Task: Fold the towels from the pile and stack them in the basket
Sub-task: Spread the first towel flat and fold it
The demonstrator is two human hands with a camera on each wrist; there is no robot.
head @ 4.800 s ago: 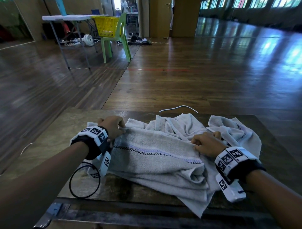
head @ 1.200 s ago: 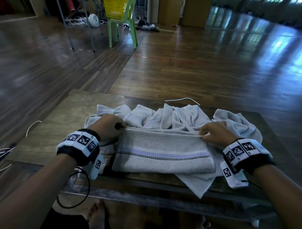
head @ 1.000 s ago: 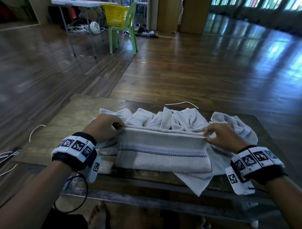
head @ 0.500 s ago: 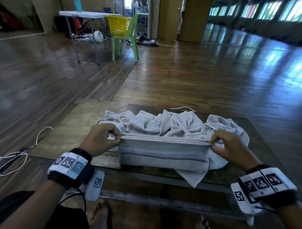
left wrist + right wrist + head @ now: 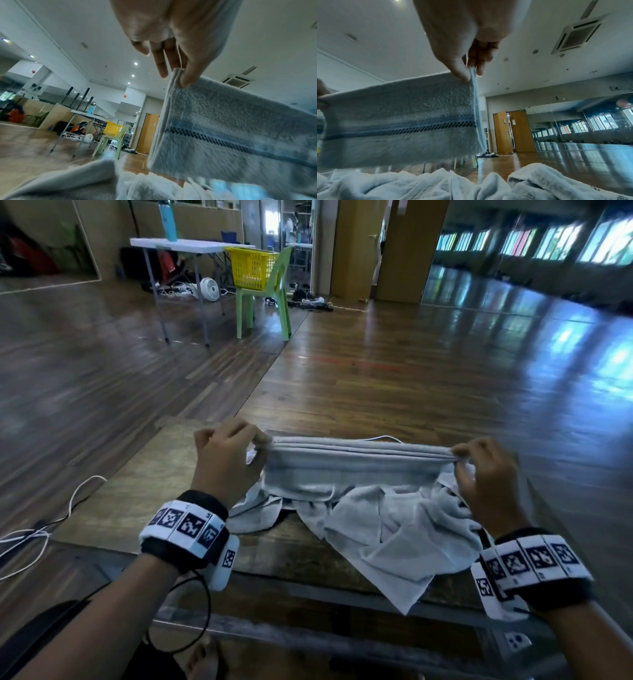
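A folded grey towel with a blue and black checked stripe hangs in the air above the table, stretched between my hands. My left hand pinches its left top corner between thumb and fingers. At the other end my right hand pinches the right top corner the same way. Below it the pile of crumpled grey towels lies on the wooden table, one corner hanging over the near edge. The yellow basket stands on a green chair far across the room.
A white folding table with a blue bottle stands beside the chair. White cables trail on the floor left of the wooden table. A small fan and plugs lie under the folding table. Bare wooden floor lies between me and the chair.
Both hands have lifted the folded towel off the pile, from lying flat on the table to hanging taut in the air. The head view has tilted up toward the room.
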